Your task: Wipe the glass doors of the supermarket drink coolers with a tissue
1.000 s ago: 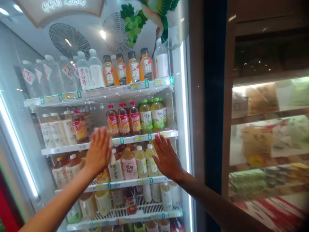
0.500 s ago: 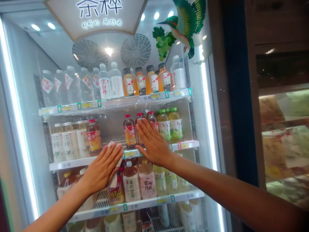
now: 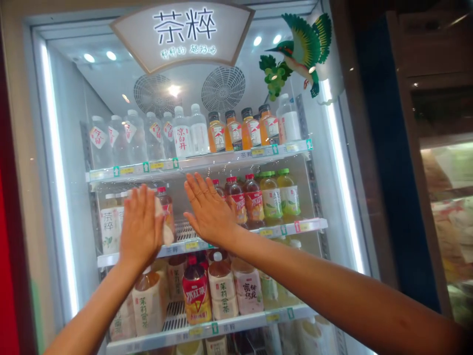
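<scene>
My left hand (image 3: 139, 228) lies flat on the glass door (image 3: 74, 162) of a lit drinks fridge, fingers stretched upward. It presses a white cloth (image 3: 163, 224) against the glass, and the cloth's edge shows at the hand's right side. My right hand (image 3: 209, 212) is open too, with its palm flat on the glass just right of the left hand and its fingers spread. Both hands are level with the second shelf (image 3: 295, 227), in front of red-capped tea bottles (image 3: 242, 199).
Behind the glass, shelves hold water bottles (image 3: 185, 135), orange drinks (image 3: 244, 129), green-capped bottles (image 3: 281, 195) and milk-tea bottles (image 3: 221, 293). A white sign (image 3: 185, 32) and a bird sticker (image 3: 301, 47) sit at the top. A dark door frame (image 3: 384, 172) and another display case (image 3: 447, 197) stand to the right.
Both hands have slid left and upward across the glass, from the third shelf's level to the second shelf's. The view has shifted so the fridge's top sign shows.
</scene>
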A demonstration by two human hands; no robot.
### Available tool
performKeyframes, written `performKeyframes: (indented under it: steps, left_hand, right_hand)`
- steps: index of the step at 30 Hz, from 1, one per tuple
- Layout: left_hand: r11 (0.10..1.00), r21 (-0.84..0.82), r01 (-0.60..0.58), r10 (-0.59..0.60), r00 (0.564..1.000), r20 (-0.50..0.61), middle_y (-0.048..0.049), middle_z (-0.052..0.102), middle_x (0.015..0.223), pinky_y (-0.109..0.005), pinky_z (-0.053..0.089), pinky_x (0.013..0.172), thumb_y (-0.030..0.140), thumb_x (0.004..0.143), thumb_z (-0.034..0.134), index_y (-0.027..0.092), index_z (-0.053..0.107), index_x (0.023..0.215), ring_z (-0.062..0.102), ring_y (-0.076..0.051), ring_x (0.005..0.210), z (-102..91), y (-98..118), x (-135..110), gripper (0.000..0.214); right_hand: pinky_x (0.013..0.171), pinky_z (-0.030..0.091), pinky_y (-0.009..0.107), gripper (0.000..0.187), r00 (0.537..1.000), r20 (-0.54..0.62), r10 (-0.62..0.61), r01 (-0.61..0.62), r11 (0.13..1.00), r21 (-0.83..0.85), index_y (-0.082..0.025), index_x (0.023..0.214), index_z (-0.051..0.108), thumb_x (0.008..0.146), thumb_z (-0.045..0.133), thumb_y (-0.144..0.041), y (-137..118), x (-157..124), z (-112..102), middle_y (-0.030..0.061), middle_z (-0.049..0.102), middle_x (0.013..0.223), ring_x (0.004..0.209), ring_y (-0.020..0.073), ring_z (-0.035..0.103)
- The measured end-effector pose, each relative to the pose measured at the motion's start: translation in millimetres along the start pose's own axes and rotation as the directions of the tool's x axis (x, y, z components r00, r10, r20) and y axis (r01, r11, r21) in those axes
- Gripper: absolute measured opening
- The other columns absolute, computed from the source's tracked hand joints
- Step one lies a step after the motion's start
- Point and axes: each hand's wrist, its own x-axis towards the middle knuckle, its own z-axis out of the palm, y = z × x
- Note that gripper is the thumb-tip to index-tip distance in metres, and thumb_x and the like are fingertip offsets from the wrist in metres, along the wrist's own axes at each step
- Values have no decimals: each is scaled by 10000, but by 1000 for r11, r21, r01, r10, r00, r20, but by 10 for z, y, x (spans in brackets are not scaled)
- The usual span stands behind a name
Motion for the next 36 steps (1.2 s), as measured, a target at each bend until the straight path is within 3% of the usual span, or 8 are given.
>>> performKeyframes:
  steps: [3,9,14,19,21,26,32,36]
  left_hand:
    - [990,-4,143,-143,988,-55,-88,25,1735,-628,80,1304,291,1026,380,219,3,1646,-16,-303,1607,-52,-124,-128,729]
    - [999,37,-4,0,995,102,-99,106,1731,-567,119,1312,259,1005,437,204,63,1649,58,-298,1607,-187,-180,-709,746]
    - [933,83,349,-353,935,28,-167,39,1729,-642,95,1293,316,1037,352,150,38,1643,-7,-348,1601,-341,-606,-610,702]
    - [996,48,77,-82,992,101,-82,46,1740,-541,94,1316,229,993,470,219,33,1647,14,-285,1608,-249,-139,-1055,787]
    - [998,45,46,-50,993,107,-91,66,1739,-545,96,1313,215,992,468,214,52,1648,24,-289,1609,-224,-120,-988,776]
    - [972,53,230,-230,973,-8,-153,59,1731,-613,90,1294,254,1022,412,204,0,1645,-27,-302,1608,-189,-326,-294,749]
    - [995,15,-94,92,992,88,-101,110,1736,-502,82,1317,233,985,492,186,85,1647,43,-285,1611,-46,185,-349,779]
    - [997,54,60,-61,998,14,-84,39,1742,-676,70,1268,255,986,521,299,121,1644,-36,-358,1604,6,282,-22,771]
  right_hand:
    - [1333,107,514,736,1000,12,-14,14,1000,-7,38,1583,251,1029,473,-394,-150,114,66,218,150,1707,1600,340,27]
    - [1335,95,514,718,994,16,-108,107,991,83,37,1578,272,1033,456,-392,-498,264,235,209,154,1702,1602,306,-17]
    - [1340,70,493,687,991,7,-137,135,983,121,32,1578,273,1043,431,-369,-674,363,327,197,165,1704,1597,291,-39]
    - [1342,81,494,705,982,58,-179,171,978,117,22,1585,264,1039,447,-385,-653,317,300,188,135,1707,1598,299,-6]
    - [1344,77,483,714,968,95,-233,224,970,97,13,1590,258,1040,444,-403,-613,335,264,181,131,1710,1601,301,32]
    - [1343,91,468,682,961,103,-257,256,966,24,-14,1596,265,1061,379,-423,-505,363,188,164,173,1712,1602,289,107]
    - [1330,136,464,722,938,129,-320,319,947,31,-20,1597,254,1045,425,-454,-77,85,20,168,199,1707,1602,276,136]
    - [1305,98,581,754,953,140,-268,269,963,11,-173,1624,260,1008,506,-531,292,-7,-195,150,140,1725,1607,320,87]
